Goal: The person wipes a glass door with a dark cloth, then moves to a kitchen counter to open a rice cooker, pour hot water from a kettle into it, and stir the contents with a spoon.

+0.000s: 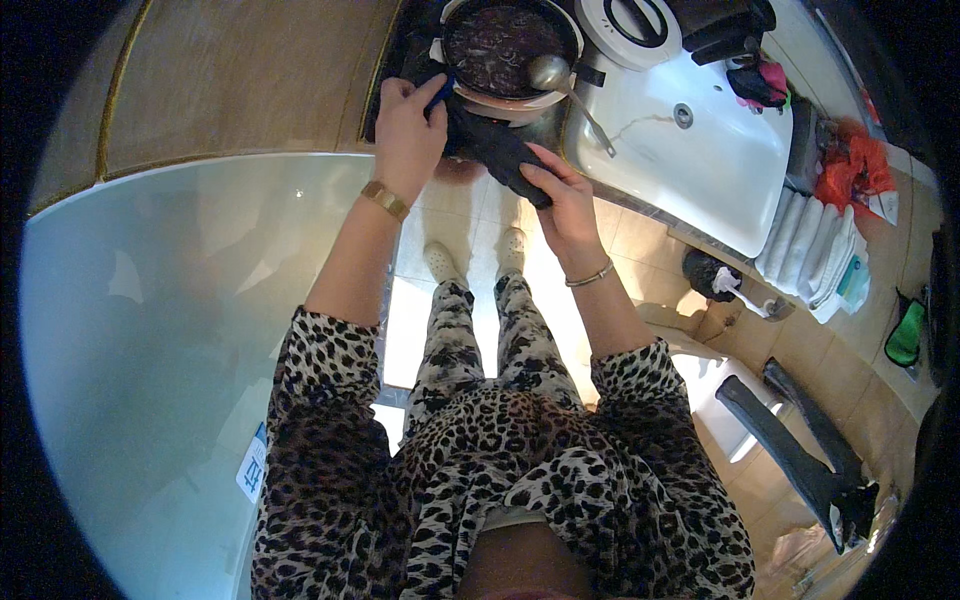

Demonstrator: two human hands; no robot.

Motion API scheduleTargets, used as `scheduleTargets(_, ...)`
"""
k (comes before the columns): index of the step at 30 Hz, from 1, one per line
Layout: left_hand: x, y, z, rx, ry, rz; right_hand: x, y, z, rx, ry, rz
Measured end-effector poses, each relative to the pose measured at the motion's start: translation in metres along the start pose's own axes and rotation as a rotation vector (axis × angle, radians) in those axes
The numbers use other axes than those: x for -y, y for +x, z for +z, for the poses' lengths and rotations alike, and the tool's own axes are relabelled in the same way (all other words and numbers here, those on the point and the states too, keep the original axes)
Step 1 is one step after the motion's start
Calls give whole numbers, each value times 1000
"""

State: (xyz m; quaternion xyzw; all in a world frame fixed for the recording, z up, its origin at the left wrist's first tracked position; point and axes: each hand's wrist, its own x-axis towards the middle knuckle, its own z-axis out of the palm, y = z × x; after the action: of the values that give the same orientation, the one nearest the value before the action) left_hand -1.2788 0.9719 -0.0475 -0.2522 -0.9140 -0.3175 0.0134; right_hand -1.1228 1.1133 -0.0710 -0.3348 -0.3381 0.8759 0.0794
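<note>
A dark cloth item [499, 146], perhaps a sock, stretches between my hands just in front of a round pot. My left hand [409, 135] pinches its left end, where a dark blue part [442, 91] shows near the fingertips. My right hand [562, 202] grips the lower right end between thumb and fingers. The white-rimmed pot [517, 111] holds dark reddish-brown liquid [499, 45]. A metal ladle [551, 73] rests across the pot's right rim, its handle reaching over the edge of the white sink.
Right of the pot are the white sink [727, 180], a white lid [615, 34], rolled white towels [795, 232] and a red plastic bag [855, 169]. A bathtub [187, 300] lies at the left. A toilet brush [712, 274] and dark trousers [795, 442] are at the right.
</note>
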Motion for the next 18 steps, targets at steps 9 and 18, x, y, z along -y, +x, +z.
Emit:
scheduleTargets(9,-10,-30,25,-87,-176,-69,0,-3,-11,-55,106,-37)
scheduleTargets(18,16,-52,36,-163,-236,-123,-26,4,-19,-96,158,-42)
